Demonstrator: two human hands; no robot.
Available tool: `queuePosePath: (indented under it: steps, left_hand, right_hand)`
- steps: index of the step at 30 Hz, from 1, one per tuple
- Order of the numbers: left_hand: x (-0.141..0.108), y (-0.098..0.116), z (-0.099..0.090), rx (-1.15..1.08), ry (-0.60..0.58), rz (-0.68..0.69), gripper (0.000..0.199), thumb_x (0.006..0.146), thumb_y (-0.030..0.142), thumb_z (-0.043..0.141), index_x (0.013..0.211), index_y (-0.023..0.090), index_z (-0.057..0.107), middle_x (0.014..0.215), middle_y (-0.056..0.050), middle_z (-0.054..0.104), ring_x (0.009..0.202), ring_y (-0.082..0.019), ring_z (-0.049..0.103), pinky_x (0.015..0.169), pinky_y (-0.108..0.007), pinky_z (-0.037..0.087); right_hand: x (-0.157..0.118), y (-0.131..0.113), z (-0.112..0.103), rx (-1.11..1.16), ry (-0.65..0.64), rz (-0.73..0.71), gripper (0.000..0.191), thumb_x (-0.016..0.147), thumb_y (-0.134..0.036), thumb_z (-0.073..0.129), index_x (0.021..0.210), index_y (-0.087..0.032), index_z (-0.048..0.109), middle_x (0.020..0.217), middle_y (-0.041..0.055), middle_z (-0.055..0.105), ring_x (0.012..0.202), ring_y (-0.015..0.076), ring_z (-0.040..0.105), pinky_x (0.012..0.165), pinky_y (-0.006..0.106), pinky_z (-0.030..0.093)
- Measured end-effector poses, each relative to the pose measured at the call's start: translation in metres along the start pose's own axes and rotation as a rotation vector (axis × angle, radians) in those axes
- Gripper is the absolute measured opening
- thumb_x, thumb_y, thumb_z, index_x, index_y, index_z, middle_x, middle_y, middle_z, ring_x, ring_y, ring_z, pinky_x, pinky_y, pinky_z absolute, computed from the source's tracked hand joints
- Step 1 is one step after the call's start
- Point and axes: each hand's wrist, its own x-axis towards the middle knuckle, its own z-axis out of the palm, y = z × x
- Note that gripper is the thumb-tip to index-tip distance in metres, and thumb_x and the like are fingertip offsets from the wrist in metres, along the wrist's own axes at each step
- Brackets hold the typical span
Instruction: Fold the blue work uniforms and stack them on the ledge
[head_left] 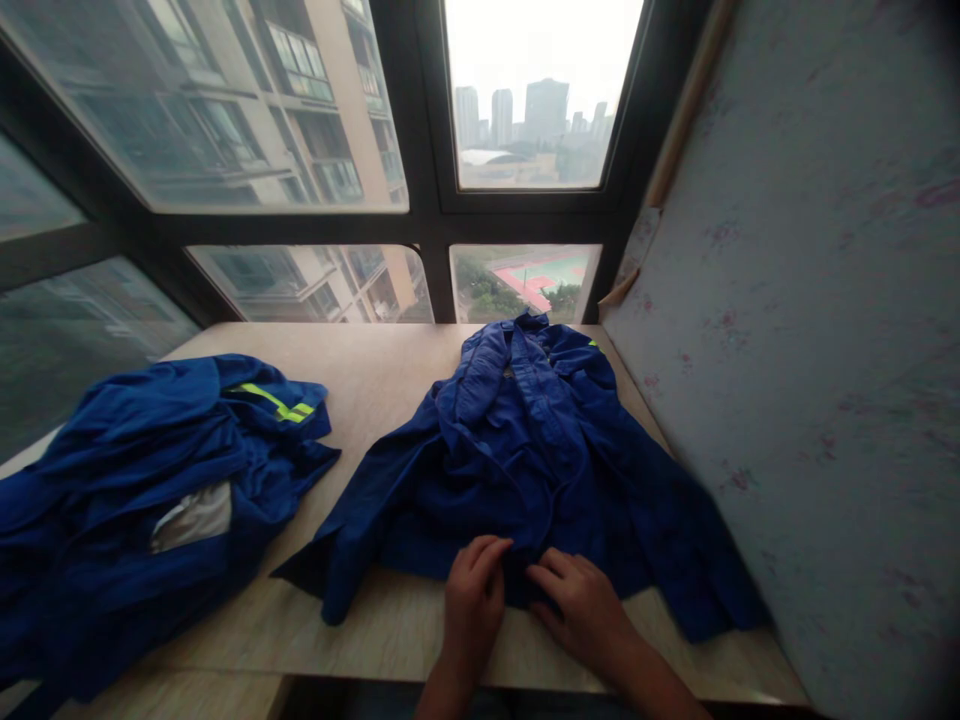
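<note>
A blue long-sleeved jacket [495, 480] lies spread out in front of me, its collar toward the window and its hem toward me. Both sleeves fan outward to the sides. At the middle of the hem, my left hand [474, 600] is closed with bent fingers on the cloth edge. Close beside it on the right, my right hand [576, 602] pinches the hem too, thumb below and fingers above. Cloth partly hides the fingertips. A narrow gap separates the two hands.
To the left lies a second blue garment [150, 470], crumpled, with a yellow-green stripe and a pale patch. Both rest on a light wood-patterned surface [360, 370]. Dark-framed windows [431, 225] stand behind it. A flower-papered wall [810, 330] borders the right side.
</note>
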Motion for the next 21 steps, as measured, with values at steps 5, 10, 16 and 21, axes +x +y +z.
queuePosePath:
  steps: [5,10,16,21]
  left_hand:
    - [0.002,0.002,-0.001,-0.032,0.011,-0.065,0.028,0.093,0.011,0.048,0.111,0.022,0.066,0.102,-0.006,0.069,0.095,-0.019,0.067,0.083,-0.033,0.057]
    - [0.004,0.007,-0.004,0.016,-0.025,-0.035,0.027,0.087,0.009,0.052,0.105,0.021,0.067,0.099,-0.007,0.069,0.092,-0.021,0.065,0.080,-0.037,0.055]
    - [0.007,0.013,-0.007,0.090,-0.128,0.064,0.028,0.078,0.003,0.059,0.095,0.021,0.069,0.092,-0.004,0.070,0.088,-0.023,0.064,0.081,-0.042,0.049]
    - [0.005,0.010,-0.006,0.129,-0.073,0.119,0.025,0.087,0.009,0.055,0.100,0.022,0.071,0.090,-0.004,0.070,0.085,-0.020,0.064,0.078,-0.037,0.050]
  right_hand:
    - [0.000,0.002,0.010,-0.060,0.037,-0.020,0.014,0.085,-0.017,0.065,0.097,-0.025,0.066,0.089,0.0015,0.064,0.078,0.0174,0.059,0.069,0.029,0.039]
    - [0.000,0.000,0.011,-0.087,0.049,-0.013,0.015,0.089,-0.012,0.056,0.090,-0.024,0.065,0.083,0.0007,0.062,0.074,0.0164,0.056,0.066,0.029,0.035]
    - [-0.006,-0.004,0.010,0.000,0.038,-0.005,0.016,0.085,-0.014,0.060,0.096,-0.025,0.064,0.092,0.0013,0.063,0.083,0.0187,0.057,0.071,0.031,0.036]
    - [-0.010,-0.005,0.013,0.020,0.091,-0.025,0.023,0.086,-0.012,0.057,0.103,-0.025,0.065,0.093,0.0026,0.064,0.084,0.0187,0.058,0.072,0.031,0.038]
